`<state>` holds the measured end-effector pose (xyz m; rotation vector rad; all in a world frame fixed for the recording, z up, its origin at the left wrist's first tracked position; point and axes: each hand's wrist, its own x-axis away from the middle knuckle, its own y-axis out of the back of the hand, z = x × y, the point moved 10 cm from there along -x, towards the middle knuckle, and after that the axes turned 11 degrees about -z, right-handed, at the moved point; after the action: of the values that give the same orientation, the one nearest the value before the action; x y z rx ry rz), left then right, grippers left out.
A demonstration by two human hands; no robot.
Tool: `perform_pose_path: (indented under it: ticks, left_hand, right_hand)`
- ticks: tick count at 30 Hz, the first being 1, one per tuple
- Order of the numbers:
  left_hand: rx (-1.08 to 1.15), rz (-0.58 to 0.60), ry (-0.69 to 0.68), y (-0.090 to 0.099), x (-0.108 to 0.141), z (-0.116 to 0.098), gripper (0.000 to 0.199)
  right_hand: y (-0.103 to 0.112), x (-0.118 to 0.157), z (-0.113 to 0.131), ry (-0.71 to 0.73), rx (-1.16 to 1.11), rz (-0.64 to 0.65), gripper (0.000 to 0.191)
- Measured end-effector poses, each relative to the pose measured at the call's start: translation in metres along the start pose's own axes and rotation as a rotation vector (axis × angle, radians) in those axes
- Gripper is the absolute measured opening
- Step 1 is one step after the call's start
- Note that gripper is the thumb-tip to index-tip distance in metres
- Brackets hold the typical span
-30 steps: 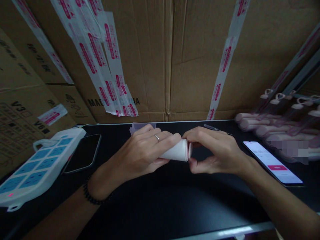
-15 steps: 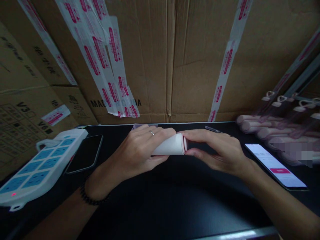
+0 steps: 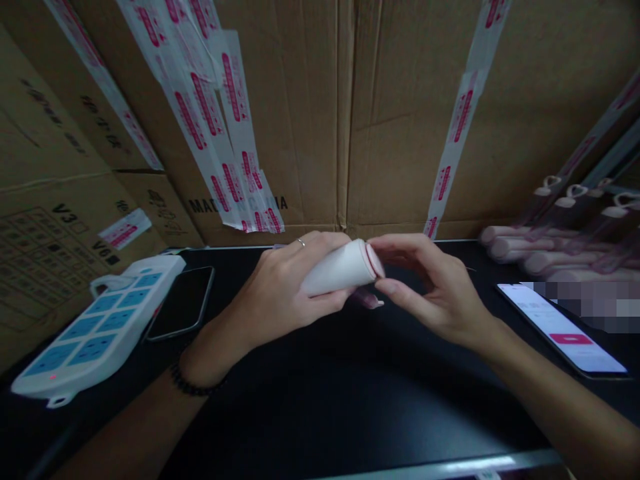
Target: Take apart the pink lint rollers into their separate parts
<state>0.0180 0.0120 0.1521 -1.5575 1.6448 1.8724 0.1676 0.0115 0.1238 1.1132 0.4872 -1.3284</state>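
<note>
A smooth white cylinder [image 3: 340, 270] with a pale pink round end [image 3: 375, 260] is held above the black table, tilted so that its pink end is higher. My left hand [image 3: 287, 280], with a ring and a dark bead bracelet, is closed around its body from the left. My right hand [image 3: 435, 287] has thumb and forefinger pinched at the pink end's rim; its other fingers curl behind. Just below the cylinder, a translucent purplish piece with a small pale tip [image 3: 370, 300] shows. Most of that piece is hidden by my left hand and the cylinder.
To the left are a white power strip [image 3: 100, 327] with blue sockets and a dark phone [image 3: 183, 303]. A lit phone [image 3: 565, 330] lies right, near several pale pink cylinders with looped straps [image 3: 540, 247]. A large taped cardboard box [image 3: 400, 120] stands behind the table [image 3: 340, 400].
The cylinder's pink end has tipped up and turned slightly towards me. Both hands have risen a little with it. The purplish piece with its pale tip now shows below the cylinder.
</note>
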Motion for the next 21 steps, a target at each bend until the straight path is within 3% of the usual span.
perform_pose_path:
  ticks: [4,7,14,18,21]
  left_hand:
    - [0.25,-0.205,0.29,0.014,-0.004,0.019,0.041]
    - [0.436,-0.22,0.486,0.001,0.003,0.035,0.035]
    - [0.739,-0.163,0.783,-0.034,0.022,0.052,0.032]
    - [0.858,-0.157,0.901,-0.044,0.028,0.052,0.036]
    - [0.898,-0.171,1.009,-0.05,0.036,0.054,0.04]
  right_hand:
    - [-0.028,0.005,-0.006,-0.025,0.154,0.112,0.096]
    - [-0.037,0.007,-0.015,-0.067,0.383,0.175,0.114]
    - [-0.03,0.006,-0.025,-0.021,0.748,0.269,0.097]
    - [-0.029,0.008,-0.03,-0.029,0.758,0.304,0.095]
    - [-0.027,0.004,-0.021,0.029,0.715,0.253,0.089]
